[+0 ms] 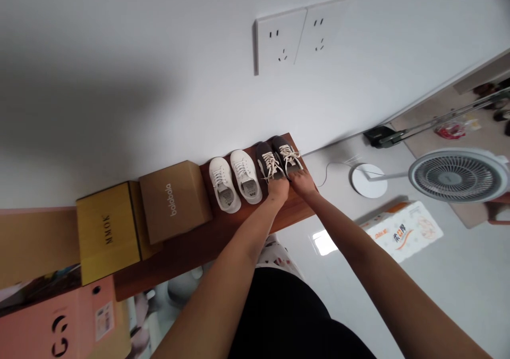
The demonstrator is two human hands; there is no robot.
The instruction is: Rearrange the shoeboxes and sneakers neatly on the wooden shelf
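A pair of dark sneakers with cream laces stands at the right end of a reddish-brown wooden shelf, toes toward the wall. My left hand is closed on the heel of the left dark sneaker. The heel of the right dark sneaker is in my right hand, closed as well. My fingertips are partly hidden inside and behind the heels. Just left of them, a white sneaker and its mate, another white sneaker, sit side by side on the shelf.
Farther left on the shelf are a brown shoebox and a yellow box; a pink box lies lower left. Right of the shelf, a standing fan and a tissue pack occupy the floor. Wall sockets are above.
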